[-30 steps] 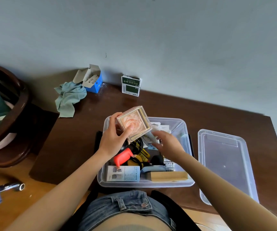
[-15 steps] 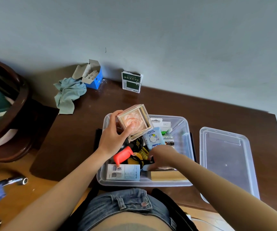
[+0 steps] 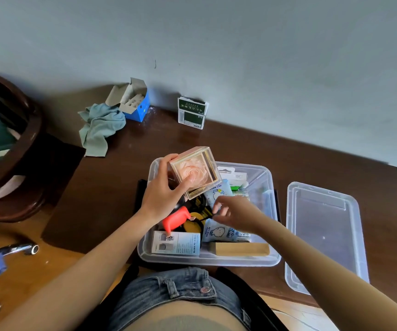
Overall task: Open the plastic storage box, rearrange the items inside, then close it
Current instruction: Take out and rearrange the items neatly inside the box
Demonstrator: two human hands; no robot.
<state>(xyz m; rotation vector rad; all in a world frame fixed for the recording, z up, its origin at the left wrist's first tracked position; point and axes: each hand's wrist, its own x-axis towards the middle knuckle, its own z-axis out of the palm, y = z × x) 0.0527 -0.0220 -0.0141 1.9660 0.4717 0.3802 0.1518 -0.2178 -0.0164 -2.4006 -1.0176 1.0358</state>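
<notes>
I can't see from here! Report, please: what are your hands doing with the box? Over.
Left hand holds clear rose cube above storage box. Right hand pinches black cord inside. Lid off, beside box. Nothing blocking.

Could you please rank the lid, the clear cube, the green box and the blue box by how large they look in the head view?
1. lid
2. clear cube, though it is held up nearer the camera
3-4. blue box and green box, too alike to rank
</notes>
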